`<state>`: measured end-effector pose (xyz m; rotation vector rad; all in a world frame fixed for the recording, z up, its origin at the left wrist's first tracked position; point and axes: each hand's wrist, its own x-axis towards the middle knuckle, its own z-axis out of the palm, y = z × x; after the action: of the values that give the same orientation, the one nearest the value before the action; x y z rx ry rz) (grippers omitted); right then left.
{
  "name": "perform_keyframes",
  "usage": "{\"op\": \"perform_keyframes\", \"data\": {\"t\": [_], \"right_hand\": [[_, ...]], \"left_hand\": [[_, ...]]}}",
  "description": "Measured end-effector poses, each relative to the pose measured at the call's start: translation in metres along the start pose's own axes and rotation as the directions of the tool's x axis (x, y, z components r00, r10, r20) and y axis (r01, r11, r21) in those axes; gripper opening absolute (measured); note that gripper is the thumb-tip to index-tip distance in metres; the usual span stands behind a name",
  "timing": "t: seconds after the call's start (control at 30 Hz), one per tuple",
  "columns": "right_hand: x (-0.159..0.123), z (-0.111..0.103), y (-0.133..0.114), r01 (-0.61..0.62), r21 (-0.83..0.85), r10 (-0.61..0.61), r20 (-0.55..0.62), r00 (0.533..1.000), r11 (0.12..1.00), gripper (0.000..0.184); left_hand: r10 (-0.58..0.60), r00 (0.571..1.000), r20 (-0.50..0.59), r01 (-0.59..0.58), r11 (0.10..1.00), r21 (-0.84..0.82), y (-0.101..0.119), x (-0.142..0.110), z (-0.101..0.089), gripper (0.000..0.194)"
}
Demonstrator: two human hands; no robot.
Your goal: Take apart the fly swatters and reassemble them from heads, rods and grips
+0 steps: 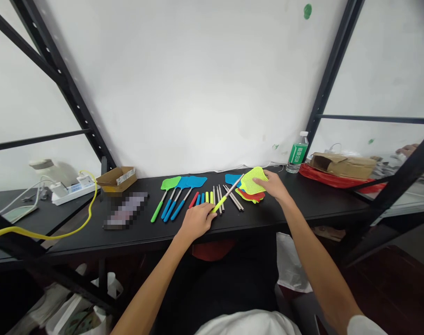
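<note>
Swatter head of yellow perforated plastic (pixel 253 180) is pinched in your right hand (pixel 273 187), above stacked red and yellow heads (pixel 251 195) on the black tabletop (pixel 281 208). Your left hand (pixel 198 218) grips a silver metal rod (pixel 233 186) by its yellow handle (pixel 218 205), the rod's tip near that head. Bare metal rods (pixel 221 201) lie between your hands; green and blue swatters (pixel 177 197) lie farther left.

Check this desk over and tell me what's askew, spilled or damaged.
No spill or clear damage shows. A few loose metal rods lie slanted beside straighter ones. The yellow cable loops loosely at the left instead of lying tidy, and green blotches stand out on the pale wall.
</note>
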<state>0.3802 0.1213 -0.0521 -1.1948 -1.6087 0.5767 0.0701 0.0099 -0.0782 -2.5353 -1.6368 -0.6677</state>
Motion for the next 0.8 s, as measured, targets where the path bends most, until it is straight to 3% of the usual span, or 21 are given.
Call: {"op": "perform_keyframes", "data": {"t": [0.1,0.23,0.8], "right_hand": [[-0.003,-0.004,-0.012,0.034,0.254,-0.032,-0.015,0.999,0.966,0.052],[-0.006,-0.009,-0.025,0.07,0.395,-0.031,-0.104,0.994,0.916,0.053],[-0.011,-0.022,-0.043,0.041,0.513,0.026,-0.123,0.992,0.858,0.05]], "left_hand": [[-0.005,1.0,0.008,0.005,1.0,0.001,0.0,0.0,-0.001,0.017],[-0.004,1.0,0.011,0.004,1.0,0.0,-0.001,0.0,-0.001,0.018],[0.026,1.0,-0.008,-0.026,1.0,-0.015,-0.004,-0.001,0.003,0.021]]}}
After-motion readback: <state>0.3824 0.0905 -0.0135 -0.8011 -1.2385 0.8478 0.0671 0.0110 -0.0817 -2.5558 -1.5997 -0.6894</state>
